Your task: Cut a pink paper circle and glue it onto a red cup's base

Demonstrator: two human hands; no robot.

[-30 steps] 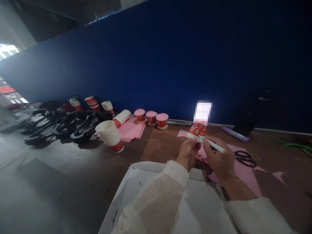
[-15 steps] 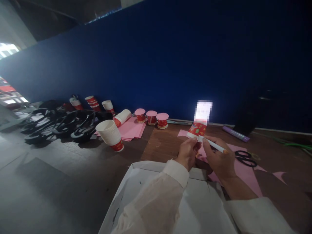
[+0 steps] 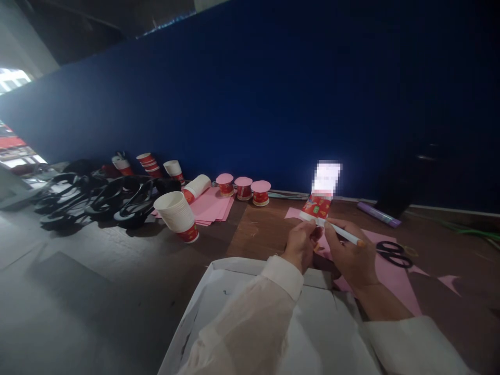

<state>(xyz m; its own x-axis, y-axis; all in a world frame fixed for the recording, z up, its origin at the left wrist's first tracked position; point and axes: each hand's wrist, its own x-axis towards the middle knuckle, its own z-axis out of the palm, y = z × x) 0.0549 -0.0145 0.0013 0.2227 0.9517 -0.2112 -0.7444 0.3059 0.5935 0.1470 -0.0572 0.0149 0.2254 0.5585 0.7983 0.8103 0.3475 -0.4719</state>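
My right hand [image 3: 353,255] grips a white pen [image 3: 346,234] with an orange end, slanting down to the right. My left hand [image 3: 300,244] is closed close to the pen's other end; what its fingers hold is hidden. Just beyond both hands stands a red paper cup [image 3: 317,206] with its white rim down. A bright, blurred-out screen [image 3: 327,178] shows directly above that cup. Pink paper [image 3: 394,284] lies beneath and to the right of my right hand, with black-handled scissors [image 3: 394,253] on it.
Three small red cup pieces [image 3: 244,189] topped with pink discs line the wall. Stacked paper cups [image 3: 174,212] and pink sheets [image 3: 213,205] sit to the left, beyond them black strapped objects [image 3: 135,203]. A purple marker [image 3: 378,214] lies right; a white box [image 3: 230,281] is under my forearms.
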